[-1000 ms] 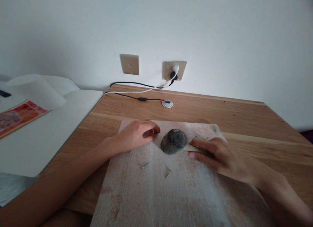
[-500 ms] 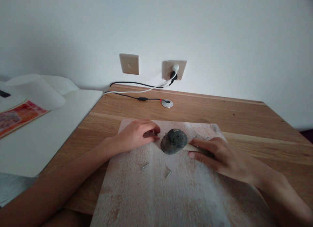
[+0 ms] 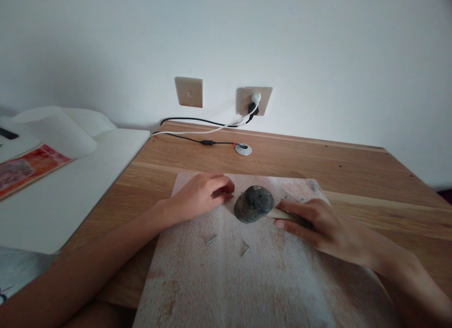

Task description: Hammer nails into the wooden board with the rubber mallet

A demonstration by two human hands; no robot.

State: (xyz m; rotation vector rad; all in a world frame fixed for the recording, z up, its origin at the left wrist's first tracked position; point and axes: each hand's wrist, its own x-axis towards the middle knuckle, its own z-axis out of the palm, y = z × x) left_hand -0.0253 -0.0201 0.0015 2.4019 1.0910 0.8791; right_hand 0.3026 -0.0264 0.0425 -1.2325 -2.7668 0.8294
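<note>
A mallet [image 3: 253, 204] with a rounded dark head and a pale handle lies over the whitish wooden board [image 3: 219, 285]. My right hand [image 3: 314, 223] is closed around its handle. To the left of the mallet head, my left hand [image 3: 208, 193] has its fingers curled, the thumb and fingertips close together. Whatever they pinch, if anything, is too small to make out. Two metal screws or nails lie loose on the board: one [image 3: 211, 240] below my left hand, another [image 3: 246, 250] below the mallet head. More small metal pieces [image 3: 284, 197] show just beyond my right fingers.
The board rests on a wooden desk [image 3: 293, 153] against a white wall. Black and white cables run from a wall socket [image 3: 254, 102] along the back edge, past a round grommet [image 3: 243, 150]. On the left stands a white table [image 3: 81, 186] with paper and a red-orange packet [image 3: 31, 170].
The whole view has shifted very slightly, so things sit a little farther right. Both hands and the mallet keep nearly the same places on the board.
</note>
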